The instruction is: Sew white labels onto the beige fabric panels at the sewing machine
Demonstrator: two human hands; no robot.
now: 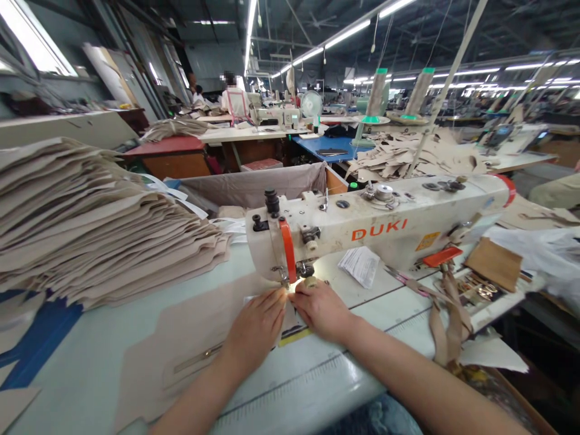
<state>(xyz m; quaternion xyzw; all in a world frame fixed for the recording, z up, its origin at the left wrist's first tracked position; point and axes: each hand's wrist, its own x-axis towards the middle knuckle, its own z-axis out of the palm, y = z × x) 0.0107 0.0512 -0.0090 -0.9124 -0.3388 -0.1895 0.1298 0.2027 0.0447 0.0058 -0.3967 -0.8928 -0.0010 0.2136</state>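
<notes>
left hand [256,329]: flat, fingers stretched out, pressing the beige fabric piece [181,344] down right at the needle [284,279]; grips nothing
right hand [322,309]: palm down, fingers loosely curled on the same piece just right of the needle, pinning it, not clasping it
fabric piece: flat on the worktop [90,362], front-middle, leading edge under the sewing machine [385,226] head, most of it trailing toward the front-left corner
progress: looks like the seam is only starting, nearly all the piece is on the near side of the needle
backlog: tall stack of cut pieces [90,229] at the left edge, whether sewn or not can't tell
rest: paper slip [361,264] behind the machine; straps [446,314] hang off the right edge
</notes>
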